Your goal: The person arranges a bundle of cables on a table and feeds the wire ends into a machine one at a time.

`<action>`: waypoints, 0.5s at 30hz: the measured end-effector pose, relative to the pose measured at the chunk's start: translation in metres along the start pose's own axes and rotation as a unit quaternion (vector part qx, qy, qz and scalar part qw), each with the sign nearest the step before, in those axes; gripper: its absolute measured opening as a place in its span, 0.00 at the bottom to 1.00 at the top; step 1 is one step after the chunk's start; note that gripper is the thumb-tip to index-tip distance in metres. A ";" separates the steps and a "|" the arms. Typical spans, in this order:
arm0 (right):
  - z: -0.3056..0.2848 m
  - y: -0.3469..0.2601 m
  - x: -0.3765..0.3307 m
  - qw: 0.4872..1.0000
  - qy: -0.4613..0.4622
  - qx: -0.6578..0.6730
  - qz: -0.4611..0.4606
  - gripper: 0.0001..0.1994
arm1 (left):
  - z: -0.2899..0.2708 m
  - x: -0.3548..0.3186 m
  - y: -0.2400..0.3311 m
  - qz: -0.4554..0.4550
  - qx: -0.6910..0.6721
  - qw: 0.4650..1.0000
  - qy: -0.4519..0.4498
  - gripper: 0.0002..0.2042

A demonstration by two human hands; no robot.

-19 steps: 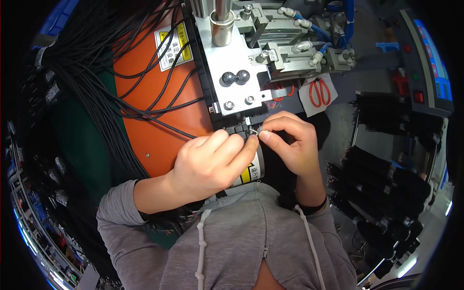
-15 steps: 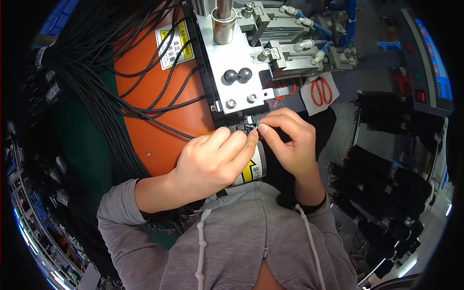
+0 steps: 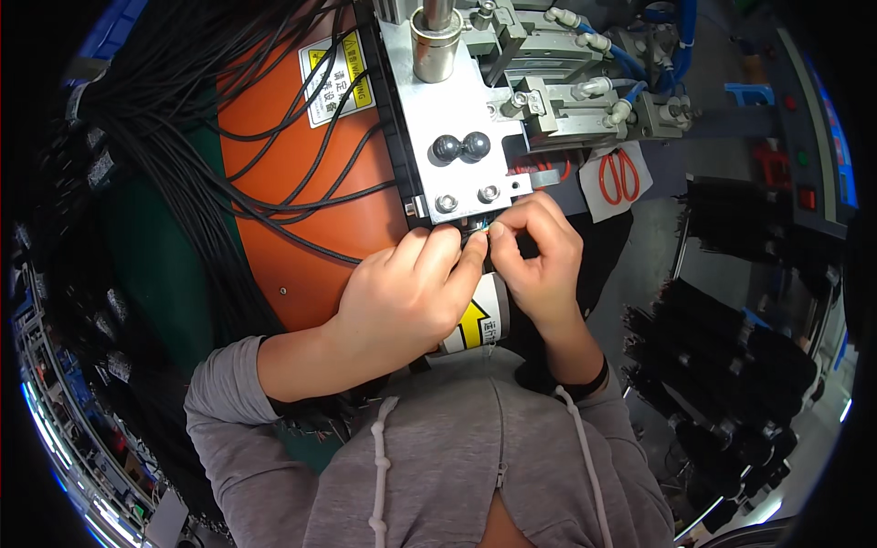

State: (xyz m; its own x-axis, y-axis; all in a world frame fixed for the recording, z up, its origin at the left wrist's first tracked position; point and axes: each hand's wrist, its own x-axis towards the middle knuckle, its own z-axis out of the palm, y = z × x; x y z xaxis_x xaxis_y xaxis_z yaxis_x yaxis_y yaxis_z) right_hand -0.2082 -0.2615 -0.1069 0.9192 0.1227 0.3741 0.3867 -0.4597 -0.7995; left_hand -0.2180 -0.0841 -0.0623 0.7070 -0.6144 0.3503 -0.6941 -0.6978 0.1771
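Note:
My left hand is closed, its thumb and forefinger pinched at the front edge of a silver metal machine plate. Beside it, my right hand pinches with thumb and forefinger too. Thin coloured wire ends show between the two sets of fingertips, just under the plate's lower edge. Which wire each hand grips is partly hidden by the fingers. A black cable runs from the left over an orange surface and passes behind my left hand.
A thick bundle of black cables spreads over the orange surface. Red-handled scissors lie on a white cloth right of the machine. Air cylinders with blue tubes stand behind. More black cable bundles hang at the right.
Both hands have moved forward, bringing the wire ends closer under the plate's edge. The machine sits slightly further right in the picture.

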 end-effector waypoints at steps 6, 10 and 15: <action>0.001 0.015 -0.007 0.929 -0.042 0.258 0.262 0.02 | 0.001 0.009 -0.008 0.011 -0.013 0.999 0.038 0.09; -0.001 0.000 0.001 0.972 -0.028 0.156 0.176 0.02 | -0.002 0.007 -0.007 0.011 0.000 0.999 0.034 0.06; 0.002 -0.007 0.004 0.998 0.037 -0.017 -0.057 0.03 | -0.003 0.002 -0.005 0.002 0.016 0.997 0.071 0.06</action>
State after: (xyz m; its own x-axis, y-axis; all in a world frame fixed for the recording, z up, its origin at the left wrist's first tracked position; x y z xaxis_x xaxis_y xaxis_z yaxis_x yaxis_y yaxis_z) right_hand -0.2075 -0.2558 -0.1011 0.8613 0.1117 0.4956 0.4842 -0.4758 -0.7343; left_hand -0.2135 -0.0809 -0.0599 0.6770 -0.5600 0.4777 -0.6901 -0.7085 0.1474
